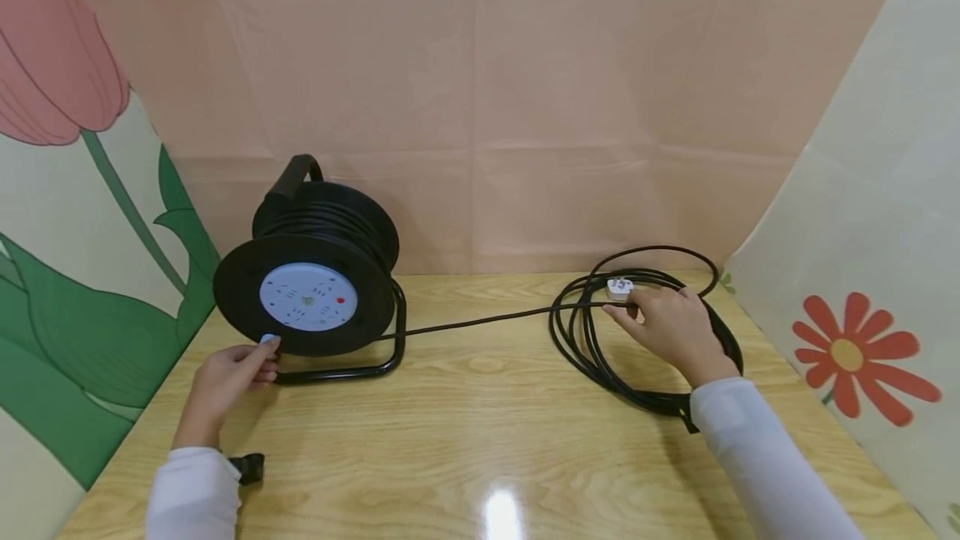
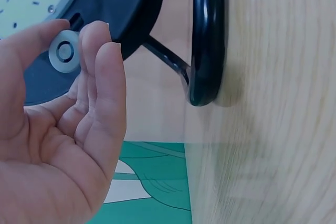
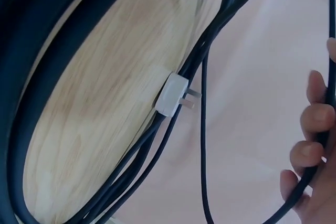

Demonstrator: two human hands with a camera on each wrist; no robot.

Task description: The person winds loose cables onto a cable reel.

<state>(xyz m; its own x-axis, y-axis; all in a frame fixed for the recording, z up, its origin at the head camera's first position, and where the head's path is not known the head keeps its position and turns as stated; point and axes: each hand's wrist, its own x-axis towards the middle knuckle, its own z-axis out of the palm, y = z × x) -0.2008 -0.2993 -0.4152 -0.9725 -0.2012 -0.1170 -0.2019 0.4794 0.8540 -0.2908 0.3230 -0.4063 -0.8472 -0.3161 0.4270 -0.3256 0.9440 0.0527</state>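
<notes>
A black cable reel (image 1: 242, 307) with a pale socket face (image 1: 288, 294) stands at the left in the head view, cable wound round its drum. My left hand (image 1: 225, 377) is at its lower front edge. There the thumb and fingers pinch a small pale round knob (image 2: 64, 51) on the reel's face. From the reel a stretch of black cable (image 1: 480, 322) runs right, roughly straight, to my right hand (image 1: 675, 327). The right fingers curl round the cable, above a loose coil (image 1: 637, 397). A white plug (image 3: 172, 96) lies against the coil's loops, its pins showing.
The reel rests on a black tubular stand (image 1: 337, 374) on the wood-grain table (image 1: 450, 440). A pinkish backdrop (image 1: 480, 107) rises behind, with flower-printed panels at both sides. A black strap piece (image 1: 249, 467) shows by the left wrist.
</notes>
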